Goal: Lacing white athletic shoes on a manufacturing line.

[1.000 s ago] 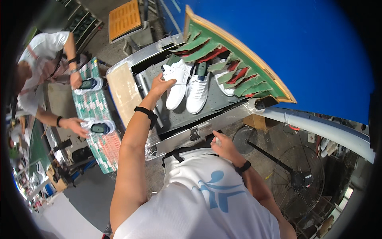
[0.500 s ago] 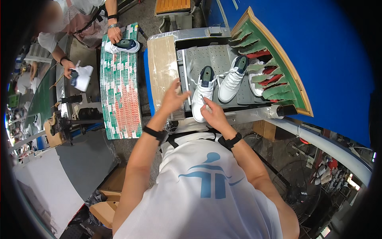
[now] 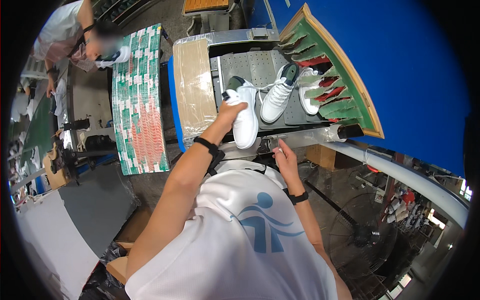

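Observation:
My left hand [image 3: 231,113] is closed round the side of a white sneaker [image 3: 245,122] with a dark collar, its toe pointing toward me. Beside it on the perforated grey plates [image 3: 242,65] lies a second white sneaker [image 3: 278,101], laces trailing between the two. A third white sneaker [image 3: 308,90] sits partly behind the flaps at the right. My right hand [image 3: 286,159] is closed near the metal front rail, below the second sneaker. A thin pointed metal tool [image 3: 279,143] sticks up from its fingers; its exact kind is too small to tell.
Ragged green and red flaps [image 3: 334,94] hang from a wood-edged opening at right. Taped cardboard [image 3: 192,90] covers the conveyor's left end. Farther left stands a green-and-white taped table [image 3: 137,100], where a co-worker [image 3: 62,30] bends over a shoe. A fan [image 3: 360,232] is low right.
My left hand has moved onto the left sneaker and taken hold of it; the shoe has turned. My right hand has drawn away from that shoe, down and right, with the thin tool.

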Available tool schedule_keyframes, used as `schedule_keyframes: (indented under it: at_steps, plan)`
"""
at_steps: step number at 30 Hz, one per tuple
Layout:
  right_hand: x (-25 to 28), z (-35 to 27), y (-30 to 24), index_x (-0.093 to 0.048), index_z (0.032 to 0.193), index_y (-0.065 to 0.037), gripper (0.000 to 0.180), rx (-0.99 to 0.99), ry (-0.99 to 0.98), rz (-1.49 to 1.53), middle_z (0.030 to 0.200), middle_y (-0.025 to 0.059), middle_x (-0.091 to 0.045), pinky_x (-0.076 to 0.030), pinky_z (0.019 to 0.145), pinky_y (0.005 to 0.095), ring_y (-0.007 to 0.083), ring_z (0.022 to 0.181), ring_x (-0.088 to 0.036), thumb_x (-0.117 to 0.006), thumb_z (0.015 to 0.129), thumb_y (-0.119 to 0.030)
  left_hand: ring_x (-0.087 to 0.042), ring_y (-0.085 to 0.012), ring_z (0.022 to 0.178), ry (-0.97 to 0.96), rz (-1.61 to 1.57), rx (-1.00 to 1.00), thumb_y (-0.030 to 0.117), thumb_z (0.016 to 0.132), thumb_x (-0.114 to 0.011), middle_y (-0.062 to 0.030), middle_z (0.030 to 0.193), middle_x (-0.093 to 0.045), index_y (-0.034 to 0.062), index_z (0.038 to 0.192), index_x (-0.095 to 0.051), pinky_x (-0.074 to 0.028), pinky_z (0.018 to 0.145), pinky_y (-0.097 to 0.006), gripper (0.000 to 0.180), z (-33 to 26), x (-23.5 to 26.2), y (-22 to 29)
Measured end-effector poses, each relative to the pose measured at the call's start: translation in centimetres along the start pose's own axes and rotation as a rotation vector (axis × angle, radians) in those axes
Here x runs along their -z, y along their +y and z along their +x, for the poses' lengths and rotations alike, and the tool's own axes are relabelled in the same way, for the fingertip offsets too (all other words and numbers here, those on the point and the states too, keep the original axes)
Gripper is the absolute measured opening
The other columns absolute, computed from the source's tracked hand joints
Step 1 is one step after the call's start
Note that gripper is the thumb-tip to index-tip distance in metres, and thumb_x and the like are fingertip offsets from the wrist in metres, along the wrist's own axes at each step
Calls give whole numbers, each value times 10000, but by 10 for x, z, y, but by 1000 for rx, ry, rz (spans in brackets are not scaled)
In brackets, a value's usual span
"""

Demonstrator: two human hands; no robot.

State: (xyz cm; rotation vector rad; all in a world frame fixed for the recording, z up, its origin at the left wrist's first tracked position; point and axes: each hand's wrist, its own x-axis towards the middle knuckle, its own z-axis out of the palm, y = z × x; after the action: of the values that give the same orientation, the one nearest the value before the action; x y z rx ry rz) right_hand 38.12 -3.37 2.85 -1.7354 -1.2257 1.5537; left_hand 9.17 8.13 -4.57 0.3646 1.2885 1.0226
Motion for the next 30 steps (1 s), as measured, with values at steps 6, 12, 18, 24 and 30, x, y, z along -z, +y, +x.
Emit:
schedule_keyframes:
  at_steps: [6,12,18,24,30]
  plan:
    - [-47,7,-31,-578,1521,91,605,47,-180,-36,1426,246,-712,-489,1134,373,265,1326,-664,-698,1022,-229,-732,-268,1147,-19,-233,-105,206,893,-859,-151,1298,-717,-30,1470,-530,-611,968,-414,705,-114,46,63]
    - [-122,22,-81,-576,1520,81,619,291,-333,-187,1237,203,-764,-531,1048,361,256,1149,-722,-724,1001,-223,-689,-254,1195,560,816,-322,303,841,-941,-196,1354,-664,-35,1470,-474,-557,1033,-390,854,-116,109,29]
    - [-161,16,-113,-569,1510,81,702,505,-506,-346,1167,185,-717,-562,975,406,342,1076,-713,-770,906,-216,-731,-284,1011,333,702,-340,355,943,-840,-211,1063,-755,-10,1244,-693,-563,894,-409,496,-114,187,21]
    - [-200,13,-153,-540,1515,97,805,1004,-471,-783,1102,206,-694,-517,968,503,398,1013,-682,-795,829,-238,-740,-235,797,21,1010,-282,249,965,-806,-129,814,-769,61,979,-813,-575,771,-420,189,-113,261,88]
    - [-233,12,-153,-525,1513,129,827,1019,-485,-1197,1087,228,-679,-514,953,516,401,993,-672,-789,832,-258,-680,-419,1283,710,1246,-600,239,873,-889,-272,1376,-707,-10,1399,-680,-525,1114,-475,618,-86,301,122]
